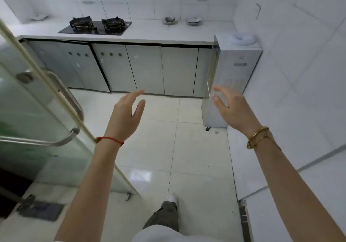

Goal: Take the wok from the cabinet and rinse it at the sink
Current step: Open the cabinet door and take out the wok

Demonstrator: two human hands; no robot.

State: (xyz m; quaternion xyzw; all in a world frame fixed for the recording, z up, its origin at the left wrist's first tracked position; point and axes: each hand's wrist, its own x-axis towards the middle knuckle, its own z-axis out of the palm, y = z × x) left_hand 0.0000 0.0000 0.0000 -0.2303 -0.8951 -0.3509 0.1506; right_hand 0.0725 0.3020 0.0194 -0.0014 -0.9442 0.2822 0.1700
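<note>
My left hand (127, 110) and right hand (229, 106) are raised over the glossy pale floor tiles (196, 148), fingers spread, palms facing each other, holding nothing. A red string (110, 140) circles my left wrist, a gold bangle (257, 137) my right. A glass door (37, 110) with a curved steel handle stands at my left. Ahead, flat grey cabinet doors (146, 69) sit shut under the white countertop (149, 33); I see no wok, so I can't tell its direction. A black glass two-burner hob (95, 27) sits toward the counter's left end, two shallow bowls (193, 20) along its back edge, a white water dispenser (234, 69) against its right end
</note>
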